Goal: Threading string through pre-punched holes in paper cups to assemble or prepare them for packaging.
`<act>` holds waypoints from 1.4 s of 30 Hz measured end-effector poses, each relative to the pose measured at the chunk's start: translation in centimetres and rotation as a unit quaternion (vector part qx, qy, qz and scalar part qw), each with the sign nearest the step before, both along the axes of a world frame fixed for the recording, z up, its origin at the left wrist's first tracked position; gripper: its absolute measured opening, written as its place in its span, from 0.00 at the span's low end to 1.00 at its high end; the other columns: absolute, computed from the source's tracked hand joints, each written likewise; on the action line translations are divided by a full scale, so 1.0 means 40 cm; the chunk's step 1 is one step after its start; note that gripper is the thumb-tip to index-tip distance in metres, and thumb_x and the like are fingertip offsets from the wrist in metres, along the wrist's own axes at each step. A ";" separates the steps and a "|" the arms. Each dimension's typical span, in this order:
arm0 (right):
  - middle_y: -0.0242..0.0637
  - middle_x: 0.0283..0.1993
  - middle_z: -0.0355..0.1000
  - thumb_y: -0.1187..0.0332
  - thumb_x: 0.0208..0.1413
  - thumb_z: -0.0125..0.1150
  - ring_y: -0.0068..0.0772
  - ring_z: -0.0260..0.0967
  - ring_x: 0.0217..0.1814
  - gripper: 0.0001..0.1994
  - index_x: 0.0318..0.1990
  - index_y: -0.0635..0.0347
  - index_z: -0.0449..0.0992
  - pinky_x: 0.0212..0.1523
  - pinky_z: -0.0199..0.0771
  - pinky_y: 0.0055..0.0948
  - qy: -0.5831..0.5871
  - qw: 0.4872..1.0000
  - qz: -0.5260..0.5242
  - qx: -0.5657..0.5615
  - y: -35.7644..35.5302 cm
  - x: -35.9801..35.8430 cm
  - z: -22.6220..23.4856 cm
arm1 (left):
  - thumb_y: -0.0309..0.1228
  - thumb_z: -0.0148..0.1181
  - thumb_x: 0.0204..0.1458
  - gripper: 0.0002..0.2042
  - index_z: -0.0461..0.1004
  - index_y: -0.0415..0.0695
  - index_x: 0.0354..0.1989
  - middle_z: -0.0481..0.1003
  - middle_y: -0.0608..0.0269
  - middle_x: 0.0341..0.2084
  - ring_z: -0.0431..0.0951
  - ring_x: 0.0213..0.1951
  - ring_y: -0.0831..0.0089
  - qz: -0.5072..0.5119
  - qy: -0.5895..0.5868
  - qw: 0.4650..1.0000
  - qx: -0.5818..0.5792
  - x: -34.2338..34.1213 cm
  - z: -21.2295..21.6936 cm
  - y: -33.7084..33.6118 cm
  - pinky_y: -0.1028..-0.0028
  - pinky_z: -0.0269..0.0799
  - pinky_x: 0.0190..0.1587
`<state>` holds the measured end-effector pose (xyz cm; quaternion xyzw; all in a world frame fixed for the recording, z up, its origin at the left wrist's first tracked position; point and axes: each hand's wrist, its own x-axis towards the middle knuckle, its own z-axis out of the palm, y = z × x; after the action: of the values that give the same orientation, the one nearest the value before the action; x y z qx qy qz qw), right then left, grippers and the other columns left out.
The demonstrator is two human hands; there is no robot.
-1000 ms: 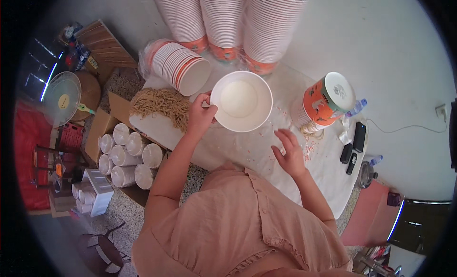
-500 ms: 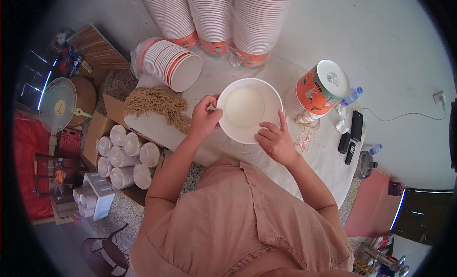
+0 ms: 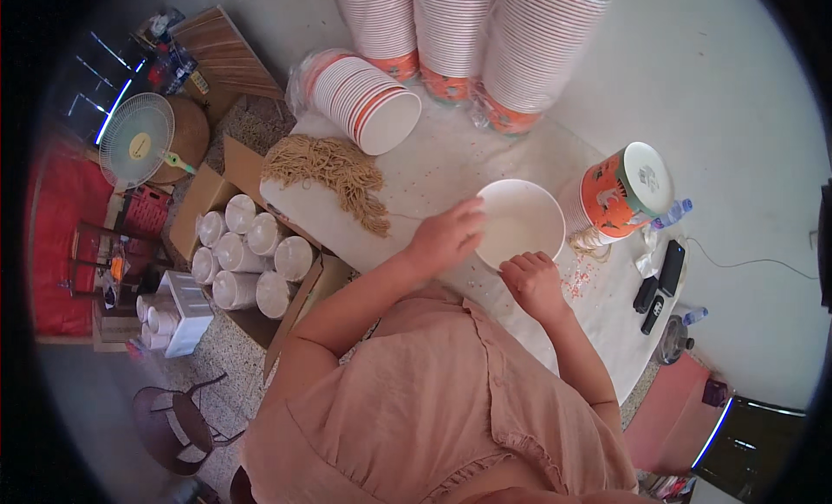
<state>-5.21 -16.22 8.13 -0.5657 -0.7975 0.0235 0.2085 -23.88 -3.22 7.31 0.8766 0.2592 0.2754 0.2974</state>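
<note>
My left hand (image 3: 446,235) pinches the rim of the white paper bowl (image 3: 520,222) near the table's (image 3: 433,170) front edge, my right hand (image 3: 533,279) curls underneath, and a careless tug could tip it floorward.

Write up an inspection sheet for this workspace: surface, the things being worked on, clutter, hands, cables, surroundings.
Surface: white table, speckled with small crumbs near the right hand.
Job's things: white paper bowl, upright and empty as far as can be seen; pile of dry noodles at the table's left end.
Clutter: sleeve of bowls lying on its side; three tall bowl stacks at the back; orange tub tipped over; dark handsets; plastic bottle.
Hands: left hand on the bowl's left rim; right hand at its near rim.
Cables: thin cable trailing right off the table.
Surroundings: carton of cups on the floor, fan, stool.
</note>
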 end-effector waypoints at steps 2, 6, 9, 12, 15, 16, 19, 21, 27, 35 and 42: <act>0.32 0.26 0.72 0.69 0.43 0.66 0.36 0.70 0.30 0.06 0.28 0.57 0.74 0.34 0.68 0.35 0.007 1.000 -0.026 0.000 0.005 -0.005 0.003 | 0.33 0.57 0.52 0.12 0.71 0.43 0.42 0.70 0.57 0.49 0.76 0.41 0.57 -0.037 0.014 0.999 0.019 0.003 -0.004 -0.029 0.62 0.74 0.39; 0.32 0.27 0.72 0.69 0.43 0.66 0.37 0.71 0.31 0.07 0.27 0.57 0.73 0.36 0.68 0.36 0.035 0.999 -0.035 -0.008 0.005 -0.011 0.019 | 0.38 0.62 0.49 0.15 0.71 0.40 0.39 0.70 0.55 0.42 0.72 0.46 0.55 -0.157 0.065 0.985 -0.030 -0.004 0.011 -0.056 0.62 0.71 0.46; 0.32 0.28 0.73 0.69 0.43 0.67 0.36 0.72 0.34 0.07 0.27 0.56 0.73 0.44 0.70 0.39 0.042 0.998 0.005 -0.038 -0.005 0.010 0.037 | 0.40 0.67 0.44 0.18 0.70 0.41 0.35 0.70 0.54 0.42 0.72 0.45 0.56 -0.145 0.081 0.984 -0.056 -0.022 0.024 -0.019 0.62 0.71 0.45; 0.31 0.31 0.73 0.73 0.40 0.68 0.34 0.72 0.41 0.08 0.28 0.55 0.74 0.60 0.63 0.46 0.035 0.998 0.016 -0.043 -0.013 0.067 0.029 | 0.41 0.72 0.37 0.20 0.69 0.41 0.30 0.68 0.56 0.45 0.73 0.46 0.58 -0.124 0.029 0.992 0.004 -0.067 0.007 0.052 0.65 0.71 0.46; 0.29 0.32 0.73 0.75 0.38 0.66 0.32 0.71 0.43 0.08 0.29 0.54 0.75 0.64 0.58 0.50 0.026 1.000 -0.016 -0.008 -0.014 0.071 0.024 | 0.39 0.71 0.39 0.19 0.69 0.42 0.31 0.69 0.57 0.46 0.73 0.46 0.58 -0.122 0.019 0.992 0.011 -0.085 -0.012 0.074 0.65 0.72 0.46; 0.29 0.31 0.73 0.74 0.39 0.64 0.31 0.71 0.42 0.08 0.30 0.53 0.76 0.64 0.57 0.51 0.025 1.000 -0.015 0.008 -0.013 0.069 0.025 | 0.39 0.71 0.39 0.19 0.69 0.42 0.31 0.69 0.57 0.46 0.73 0.46 0.58 -0.122 0.019 0.992 0.011 -0.084 -0.018 0.065 0.65 0.72 0.46; 0.29 0.31 0.73 0.75 0.39 0.66 0.32 0.71 0.40 0.09 0.31 0.54 0.76 0.63 0.58 0.50 0.000 1.000 -0.023 0.006 -0.006 0.035 0.023 | 0.34 0.69 0.39 0.18 0.69 0.43 0.36 0.70 0.59 0.46 0.75 0.44 0.57 -0.132 0.078 0.988 -0.033 -0.056 0.002 -0.007 0.64 0.73 0.44; 0.29 0.29 0.73 0.74 0.40 0.66 0.32 0.71 0.39 0.09 0.32 0.54 0.77 0.63 0.58 0.49 -0.012 1.000 -0.013 0.017 -0.001 0.006 0.018 | 0.35 0.70 0.39 0.18 0.69 0.43 0.36 0.70 0.59 0.45 0.75 0.44 0.57 -0.146 0.103 0.983 -0.036 -0.028 -0.003 -0.058 0.64 0.72 0.44; 0.30 0.31 0.73 0.71 0.40 0.68 0.33 0.71 0.40 0.09 0.32 0.55 0.76 0.62 0.59 0.49 0.028 0.999 0.004 -0.014 -0.015 0.020 0.016 | 0.36 0.70 0.39 0.18 0.69 0.43 0.33 0.70 0.58 0.42 0.75 0.42 0.58 -0.111 0.054 0.992 -0.026 -0.045 -0.015 -0.001 0.62 0.73 0.41; 0.30 0.32 0.74 0.75 0.43 0.64 0.33 0.73 0.40 0.08 0.34 0.56 0.76 0.66 0.55 0.50 0.040 0.998 -0.047 0.000 -0.008 0.049 -0.005 | 0.29 0.64 0.46 0.10 0.73 0.41 0.35 0.69 0.55 0.50 0.74 0.47 0.57 0.093 -0.067 0.975 -0.192 -0.098 -0.095 0.107 0.62 0.72 0.48; 0.34 0.29 0.73 0.70 0.46 0.64 0.37 0.72 0.36 0.06 0.33 0.55 0.76 0.54 0.66 0.43 0.052 0.996 -0.071 0.012 0.016 0.033 -0.038 | 0.28 0.61 0.46 0.07 0.73 0.44 0.34 0.72 0.57 0.35 0.73 0.43 0.58 0.124 0.179 0.976 -0.007 -0.162 -0.316 0.161 0.60 0.72 0.43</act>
<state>-3.88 -15.57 6.60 -0.6168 -0.7434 0.0284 0.2573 -30.36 3.21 -5.35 0.8705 0.4170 0.1469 0.2162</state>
